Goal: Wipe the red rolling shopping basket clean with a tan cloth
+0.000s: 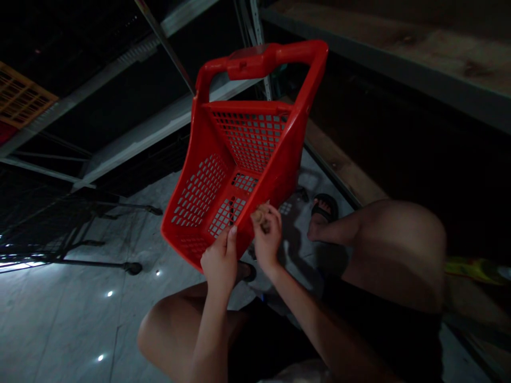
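A red plastic shopping cart basket (195, 207) with grid walls stands tilted in front of me, its handle at the far end. My left hand (221, 260) is closed over its near rim, thumb on top. Just right of it, my right hand (268, 234) is closed on a small crumpled brown wad (260, 215), perhaps cloth or paper; its kind is too dim to tell. The wad is close to the basket's outer right side; whether it touches I cannot tell. Through the grid of the basket's bottom the floor shows.
Wooden-topped shelving (383, 48) runs along the right, with a yellow packet (471, 268) low down. Metal racking (131, 143) stands left, holding an orange crate (24, 96). A dark wheeled frame (99, 263) rests on the grey tiled floor (75, 324). My sandalled foot (324, 208) is beside the basket.
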The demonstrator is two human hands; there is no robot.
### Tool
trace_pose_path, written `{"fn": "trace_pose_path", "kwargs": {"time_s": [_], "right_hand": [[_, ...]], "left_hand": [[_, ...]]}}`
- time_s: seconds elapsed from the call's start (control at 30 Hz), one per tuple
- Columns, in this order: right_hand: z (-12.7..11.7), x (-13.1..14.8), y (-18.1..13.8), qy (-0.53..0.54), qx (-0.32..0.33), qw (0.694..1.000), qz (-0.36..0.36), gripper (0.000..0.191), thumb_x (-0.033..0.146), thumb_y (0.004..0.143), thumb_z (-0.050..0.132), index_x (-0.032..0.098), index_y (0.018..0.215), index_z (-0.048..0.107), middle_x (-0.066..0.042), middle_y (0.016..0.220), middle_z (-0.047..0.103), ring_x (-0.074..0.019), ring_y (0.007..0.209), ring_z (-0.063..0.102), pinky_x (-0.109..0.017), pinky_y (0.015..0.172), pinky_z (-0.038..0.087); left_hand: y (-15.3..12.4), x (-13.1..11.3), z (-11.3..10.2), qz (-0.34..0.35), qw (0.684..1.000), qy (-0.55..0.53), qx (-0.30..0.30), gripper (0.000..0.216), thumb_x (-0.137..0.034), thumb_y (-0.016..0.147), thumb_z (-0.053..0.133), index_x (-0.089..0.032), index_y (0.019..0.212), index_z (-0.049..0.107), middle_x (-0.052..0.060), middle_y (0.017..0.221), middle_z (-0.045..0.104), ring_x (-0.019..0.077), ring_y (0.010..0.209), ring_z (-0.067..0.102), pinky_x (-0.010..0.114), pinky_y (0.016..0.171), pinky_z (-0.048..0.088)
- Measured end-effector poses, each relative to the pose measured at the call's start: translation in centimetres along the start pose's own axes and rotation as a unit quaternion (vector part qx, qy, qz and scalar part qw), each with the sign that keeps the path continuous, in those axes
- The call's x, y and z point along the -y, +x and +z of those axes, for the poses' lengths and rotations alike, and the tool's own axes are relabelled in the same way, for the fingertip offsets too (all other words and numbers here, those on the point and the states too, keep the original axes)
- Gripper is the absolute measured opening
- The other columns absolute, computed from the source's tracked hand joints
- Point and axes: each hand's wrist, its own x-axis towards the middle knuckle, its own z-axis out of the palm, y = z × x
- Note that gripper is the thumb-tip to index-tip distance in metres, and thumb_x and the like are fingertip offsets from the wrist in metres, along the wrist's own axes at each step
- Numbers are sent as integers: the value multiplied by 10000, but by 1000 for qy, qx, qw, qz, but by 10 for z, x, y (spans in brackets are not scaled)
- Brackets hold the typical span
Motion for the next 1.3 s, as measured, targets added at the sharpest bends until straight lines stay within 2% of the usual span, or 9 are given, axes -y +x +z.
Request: {"fn": "trace_pose_path", "kwargs": {"time_s": [0.1,0.27,0.37,0.5,0.73,0.83,1.0,1.1,1.3], "right_hand": [[-5,-24,76,7,-147,988,36,228,309,806,718,172,979,662,-127,1183,680,-247,1148,650,-491,1083,501],[-6,-27,164,3,-193,981,-36,429,199,813,564,104,1212,688,-172,1437,597,-245,1365,562,-473,1202,426],[1,-13,141,-6,-99,994,-53,523,146,846,466,159,1322,683,-103,1540,554,-210,1492,460,-451,1283,329],[0,-4,55,-13,-20,1000,-20,554,151,918,442,271,1425,629,-13,1599,503,-183,1534,407,-460,1322,267],[-13,-12,-68,89,117,986,74,462,215,954,537,281,1395,656,-43,1612,487,-230,1531,419,-469,1273,385],[-8,-9,-45,109,73,987,96,418,212,938,551,237,1332,691,-81,1510,603,-235,1447,533,-476,1239,432],[11,-1,76,111,-65,992,5,593,204,907,563,200,1499,525,-95,1584,518,-218,1475,496,-459,1266,389],[18,2,111,76,-37,996,-41,606,185,936,511,229,1540,483,-61,1586,519,-193,1453,523,-442,1272,385],[6,-11,-3,39,102,993,-46,490,170,1012,468,325,1459,595,-12,1519,596,-182,1465,512,-411,1266,409]], "left_hand": [[-3,0,-1,0,1000,-1,6,360,-401,1078,445,-256,1186,756,64,968,804,206,862,712,250,681,329],[-10,-2,2,-5,1000,15,8,362,-396,1082,430,-271,1212,744,73,980,804,234,891,728,267,684,317],[-14,-8,5,-10,999,31,2,349,-382,1080,435,-278,1219,737,72,938,804,236,841,729,270,658,289],[-15,-18,9,8,999,37,-10,352,-387,1082,422,-277,1192,739,64,904,798,230,796,719,273,632,251],[4,-22,9,6,999,25,-24,441,-445,1091,358,-230,1121,741,92,889,781,232,778,703,279,617,226],[13,-20,7,15,1000,12,-21,431,-442,1092,362,-234,1124,737,91,933,784,228,819,704,275,627,245],[17,-20,6,2,999,22,-24,460,-478,1090,338,-243,1114,733,87,919,778,230,809,696,284,617,236],[16,-24,7,-2,999,23,-27,459,-476,1091,334,-253,1133,733,85,922,780,234,814,697,286,617,231],[18,-35,10,-10,999,22,-29,488,-497,1087,318,-243,1103,734,89,910,778,235,785,687,285,612,238]]}}
